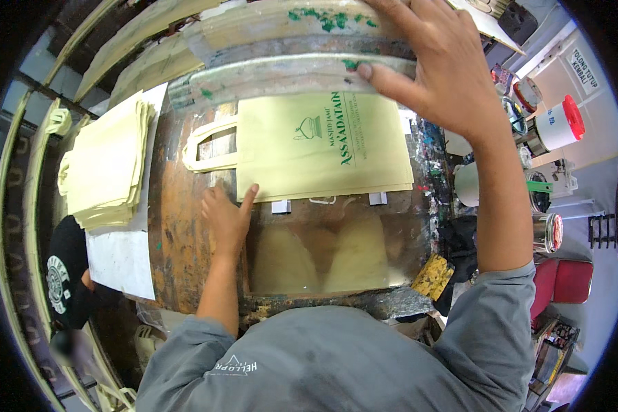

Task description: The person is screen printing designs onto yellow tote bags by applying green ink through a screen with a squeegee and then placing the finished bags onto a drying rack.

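Observation:
A pale yellow fabric bag (281,151) with a green printed design lies flat on the worn, paint-stained table (178,254), its loop handle (216,165) pointing left. Over its far edge is a raised screen-printing frame (254,74), with green ink smears on its side. My right hand (439,69) grips this frame near its right end, thumb on the near side and fingers over the top. At the bag's near left corner, my left hand (226,216) is open, fingers and thumb apart. The thumb is by the bag's edge; I cannot tell whether it presses on it.
On the left, a stack of yellow bags (106,161) sits on a white board (123,264). A person in a black shirt (67,275) is beside it. Racks (31,178) line the left. Paint cans (546,233) and a red-lidded tub (559,127) stand right, near a red chair (570,281).

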`<action>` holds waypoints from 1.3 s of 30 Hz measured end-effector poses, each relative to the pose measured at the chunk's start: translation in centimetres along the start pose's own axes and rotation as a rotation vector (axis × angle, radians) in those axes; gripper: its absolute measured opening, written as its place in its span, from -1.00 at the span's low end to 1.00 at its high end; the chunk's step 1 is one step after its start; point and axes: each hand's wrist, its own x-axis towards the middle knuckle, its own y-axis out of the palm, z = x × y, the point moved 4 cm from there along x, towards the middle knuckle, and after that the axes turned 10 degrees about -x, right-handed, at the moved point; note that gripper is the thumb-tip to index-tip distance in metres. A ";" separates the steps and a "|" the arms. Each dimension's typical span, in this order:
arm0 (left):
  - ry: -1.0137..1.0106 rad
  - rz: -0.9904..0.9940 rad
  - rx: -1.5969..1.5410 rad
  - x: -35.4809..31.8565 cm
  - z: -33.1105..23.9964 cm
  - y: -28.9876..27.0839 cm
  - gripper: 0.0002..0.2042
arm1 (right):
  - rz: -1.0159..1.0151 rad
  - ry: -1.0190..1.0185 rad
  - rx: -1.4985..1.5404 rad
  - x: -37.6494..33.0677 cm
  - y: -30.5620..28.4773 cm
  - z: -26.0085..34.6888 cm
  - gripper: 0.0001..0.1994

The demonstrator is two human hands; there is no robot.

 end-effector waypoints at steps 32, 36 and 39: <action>-0.358 0.206 -0.282 22.6 38.8 -27.6 -0.41 | 0.243 0.125 -0.055 2.0 0.3 -1.5 -0.11; -0.532 -0.361 0.562 21.0 40.8 -32.6 -0.43 | 0.028 0.101 0.012 1.8 1.2 -2.2 -0.09; -0.025 -0.220 0.637 13.6 15.7 -19.0 -0.39 | 0.120 0.124 0.003 2.8 1.1 -1.9 -0.10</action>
